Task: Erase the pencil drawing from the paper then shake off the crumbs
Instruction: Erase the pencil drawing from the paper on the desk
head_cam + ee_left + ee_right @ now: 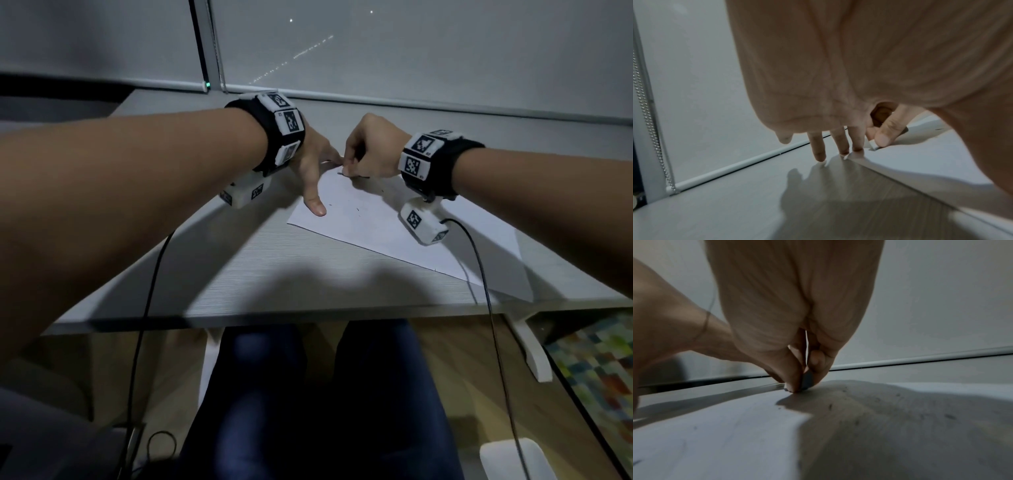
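Note:
A white sheet of paper (394, 226) lies slanted on the grey desk (260, 274). My left hand (318, 171) presses its far left corner with straight, spread fingers (840, 142); the thumb lies flat on the sheet. My right hand (347, 168) pinches a small eraser (806, 381) between thumb and fingers, its tip pressed on the paper (725, 426) close to the left fingertips. The eraser (872, 144) shows white in the left wrist view. Dark crumbs (830, 406) are scattered on the sheet near the eraser. Faint pencil marks (358, 209) remain lower on the sheet.
A window blind with a white bottom rail (445, 106) runs just behind the hands. Black cables (147, 308) (486, 291) hang from both wrists over the desk's front edge. My legs are under the desk.

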Tool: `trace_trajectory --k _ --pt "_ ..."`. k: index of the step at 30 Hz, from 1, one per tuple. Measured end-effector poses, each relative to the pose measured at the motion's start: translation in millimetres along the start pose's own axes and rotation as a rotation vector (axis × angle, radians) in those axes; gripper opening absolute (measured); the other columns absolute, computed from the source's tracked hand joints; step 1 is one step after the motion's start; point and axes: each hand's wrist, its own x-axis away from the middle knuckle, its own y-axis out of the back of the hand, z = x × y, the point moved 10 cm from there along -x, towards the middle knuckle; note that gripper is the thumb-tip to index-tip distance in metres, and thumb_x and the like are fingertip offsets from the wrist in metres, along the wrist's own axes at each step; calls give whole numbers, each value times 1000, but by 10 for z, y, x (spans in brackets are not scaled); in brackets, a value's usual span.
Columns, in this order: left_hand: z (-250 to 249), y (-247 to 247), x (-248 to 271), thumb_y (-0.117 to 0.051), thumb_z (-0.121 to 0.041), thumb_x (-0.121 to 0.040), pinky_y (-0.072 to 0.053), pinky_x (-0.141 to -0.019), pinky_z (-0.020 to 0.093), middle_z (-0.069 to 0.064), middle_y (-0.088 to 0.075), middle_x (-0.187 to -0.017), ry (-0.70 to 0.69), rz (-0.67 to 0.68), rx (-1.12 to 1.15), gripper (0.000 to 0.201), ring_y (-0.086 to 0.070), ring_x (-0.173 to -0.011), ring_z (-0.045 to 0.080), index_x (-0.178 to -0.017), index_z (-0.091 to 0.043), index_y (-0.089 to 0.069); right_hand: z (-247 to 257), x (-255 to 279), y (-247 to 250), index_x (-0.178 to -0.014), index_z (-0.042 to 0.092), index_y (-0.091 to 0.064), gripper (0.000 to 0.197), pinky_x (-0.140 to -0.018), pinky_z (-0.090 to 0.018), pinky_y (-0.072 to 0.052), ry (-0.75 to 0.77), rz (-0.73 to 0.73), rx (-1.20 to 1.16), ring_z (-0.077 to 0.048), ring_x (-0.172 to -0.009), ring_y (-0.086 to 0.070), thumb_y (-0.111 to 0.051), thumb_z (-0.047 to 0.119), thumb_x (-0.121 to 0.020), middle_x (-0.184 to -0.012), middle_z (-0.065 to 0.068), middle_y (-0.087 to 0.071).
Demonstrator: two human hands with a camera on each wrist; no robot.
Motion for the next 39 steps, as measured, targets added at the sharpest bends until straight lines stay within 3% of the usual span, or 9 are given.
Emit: trace_trajectory --k 5,9,16,21,25,29,35,37,39 --pt "-15 19 0 -93 -54 -65 -33 -101 32 -1 -46 -158 19 -21 -27 116 -42 -145 25 -162 -29 -33 81 87 -68 -74 16 -78 8 -61 -22 -46 39 11 -17 -11 -58 -58 -79 19 -81 -65 1 -69" --pt "-6 32 6 -94 -49 -68 -33 -95 30 0 -48 -155 28 -33 -21 105 -46 -142 26 -156 -30 -40 177 204 -133 -77 16 -79 5 -56 -12 -46 120 71 -36 -8 -57 -59 -80 19 -82 -67 3 -71" --pt "-17 -14 46 -94 -52 -66 -31 -116 37 -2 -34 -168 44 4 -21 131 -32 -153 24 -168 -29 -16 -80 55 -20 -71 16 -76 13 -62 -22 -46 3 -46 -64 -8 -52 -57 -78 17 -83 -61 4 -68" --pt "5 -21 47 -95 -54 -63 -29 -118 38 -3 -31 -169 44 17 -38 134 -30 -155 23 -168 -30 -16 23 278 -104 -74 19 -78 11 -51 -8 -42 94 47 -72 1 -48 -54 -82 24 -83 -59 8 -67" --pt "-8 -23 49 -94 -54 -62 -23 -122 40 -4 -22 -173 55 18 -52 136 -22 -158 22 -169 -30 -13 -154 193 3 -71 18 -79 11 -58 -21 -47 7 -19 -56 1 -45 -54 -83 21 -81 -59 7 -69" --pt "0 -37 82 -95 -54 -62 -23 -123 42 -4 -19 -174 62 32 -63 135 -19 -159 23 -168 -33 -14 -412 183 108 -65 18 -78 14 -59 -21 -50 -103 -30 -24 5 -42 -55 -83 14 -78 -50 12 -66" --pt "17 -39 169 -93 -58 -65 -25 -121 41 -1 -21 -173 101 10 -44 130 -23 -158 25 -168 -29 -19 -771 441 231 -69 18 -81 10 -63 -25 -56 -177 -36 9 -5 -53 -61 -84 16 -78 -65 0 -75" --pt "34 -66 195 -89 -77 -52 -38 -113 44 2 -41 -161 113 26 -111 129 -43 -145 28 -158 -24 -39 -842 466 294 -72 15 -82 7 -61 -24 -54 -217 -85 -10 -10 -58 -63 -83 17 -79 -68 -1 -76" --pt "34 -120 221 -80 -93 -37 -46 -89 37 2 -55 -134 117 38 -163 123 -56 -115 28 -131 -21 -50 -895 454 293 -76 13 -83 5 -64 -27 -56 -259 -98 -25 -14 -65 -66 -83 17 -79 -73 -4 -77"
